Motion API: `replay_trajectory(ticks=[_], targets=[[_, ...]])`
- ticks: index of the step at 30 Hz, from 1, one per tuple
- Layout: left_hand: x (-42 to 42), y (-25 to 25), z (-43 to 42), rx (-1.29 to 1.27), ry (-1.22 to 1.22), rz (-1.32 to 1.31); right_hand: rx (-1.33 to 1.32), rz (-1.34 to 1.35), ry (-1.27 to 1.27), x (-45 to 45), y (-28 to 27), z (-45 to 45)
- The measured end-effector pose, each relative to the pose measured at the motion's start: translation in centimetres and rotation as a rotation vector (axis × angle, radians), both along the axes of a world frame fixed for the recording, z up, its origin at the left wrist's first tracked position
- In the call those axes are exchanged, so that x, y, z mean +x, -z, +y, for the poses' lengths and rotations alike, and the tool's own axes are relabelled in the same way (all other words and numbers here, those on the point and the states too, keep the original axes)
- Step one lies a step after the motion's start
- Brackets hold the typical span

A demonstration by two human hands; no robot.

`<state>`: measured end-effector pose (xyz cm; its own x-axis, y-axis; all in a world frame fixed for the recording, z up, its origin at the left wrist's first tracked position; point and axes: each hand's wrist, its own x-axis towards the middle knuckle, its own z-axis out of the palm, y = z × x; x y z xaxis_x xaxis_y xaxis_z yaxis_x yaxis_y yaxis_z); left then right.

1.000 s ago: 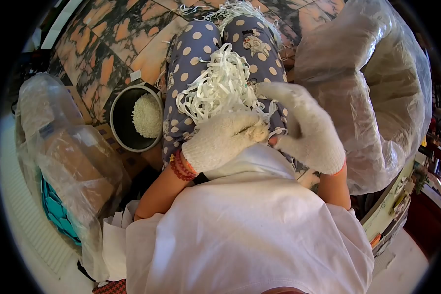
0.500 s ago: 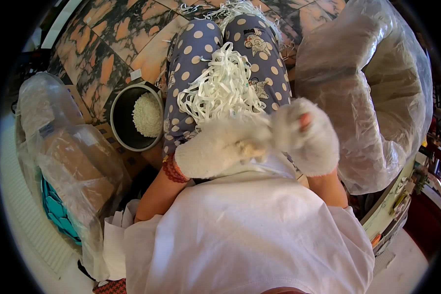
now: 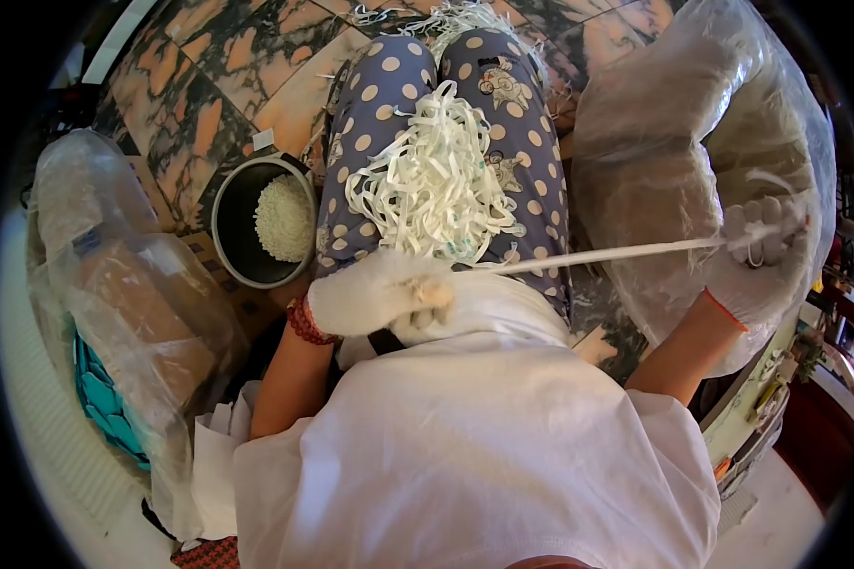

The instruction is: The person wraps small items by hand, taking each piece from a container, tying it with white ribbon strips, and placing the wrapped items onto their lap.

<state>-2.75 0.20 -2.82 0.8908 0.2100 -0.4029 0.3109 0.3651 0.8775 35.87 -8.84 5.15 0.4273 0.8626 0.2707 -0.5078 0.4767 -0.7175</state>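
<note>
A white elastic strap (image 3: 598,256) stretches in a nearly straight line between my two gloved hands. My left hand (image 3: 375,296), in a white knit glove with a red beaded bracelet at the wrist, is closed on one end above my lap. On the far right, my right hand (image 3: 761,242) is closed on the other end, in front of the opening of a clear plastic bag (image 3: 645,161). Thin white loops stick out around its fingers. A tangled pile of white straps (image 3: 436,180) lies on my thighs, just beyond the left hand.
To the left stands a dark metal pot (image 3: 232,223) holding white granules (image 3: 285,218). Beyond it are plastic-wrapped brown boxes (image 3: 142,303) and teal pieces (image 3: 109,403). More straps (image 3: 465,21) lie past my knees on the marbled tile floor (image 3: 228,66).
My right hand has swung from beside the left hand out to the right, over the plastic bag, drawing the strap taut. My left hand has shifted slightly left.
</note>
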Motion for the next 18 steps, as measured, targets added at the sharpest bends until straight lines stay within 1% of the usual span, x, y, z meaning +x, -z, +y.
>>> replay_trajectory(ticks=[1, 2, 4, 5, 6, 8, 9, 10, 11, 12, 13, 14, 15, 17, 18], targets=[[0.0, 0.3, 0.0, 0.028, -0.024, -0.038, -0.144, -0.129, 0.281, -2.0, -0.3, 0.9], [0.0, 0.4, -0.3, -0.008, -0.117, -0.051, -0.291, -0.259, 0.559, -4.6, -0.4, 2.0], [0.3, 0.6, -1.2, -0.079, -0.303, -0.084, -0.349, -0.345, 0.541, -3.9, 0.3, 1.0], [0.3, 0.8, -1.2, -0.092, -0.292, -0.091, -0.377, -0.390, 0.532, -3.5, 0.7, 0.5], [0.1, 1.1, -1.1, -0.105, -0.282, -0.098, -0.260, -0.228, 0.339, -2.8, 0.9, 0.1], [-0.2, 1.7, -0.8, -0.102, -0.263, -0.087, -0.207, -0.616, 0.453, -1.9, 1.9, -0.3], [-0.4, 2.0, -0.5, -0.087, -0.252, -0.070, -0.262, -1.171, 0.755, -2.3, 2.1, 0.1], [-0.3, 2.1, -0.3, -0.070, -0.239, -0.053, -0.292, -1.471, 0.782, -2.9, 2.0, 0.3], [-0.2, 1.7, -0.5, -0.056, -0.286, -0.006, -0.282, -1.761, 0.828, -3.6, 1.9, 0.6], [0.3, 0.4, -0.7, -0.040, -0.331, 0.042, -0.514, -1.320, 0.430, -5.4, 2.1, 0.7], [0.8, -0.4, -0.8, -0.024, -0.374, 0.088, -0.754, -0.822, 0.226, -7.1, 2.4, 0.8], [1.1, -0.5, -0.8, 0.009, -0.359, 0.058, -0.763, -1.057, 0.023, -9.2, 2.9, 1.5], [1.4, -0.5, -0.8, 0.041, -0.347, 0.028, -0.698, -1.098, -0.055, -10.8, 4.9, 1.4], [1.7, -0.3, -0.8, 0.114, -0.342, -0.003, -0.806, -1.248, -0.092, -13.2, 7.2, 1.1], [1.7, 0.1, -1.0, 0.154, -0.345, 0.000, -0.865, -1.241, -0.126, -13.7, 7.9, 1.2]])
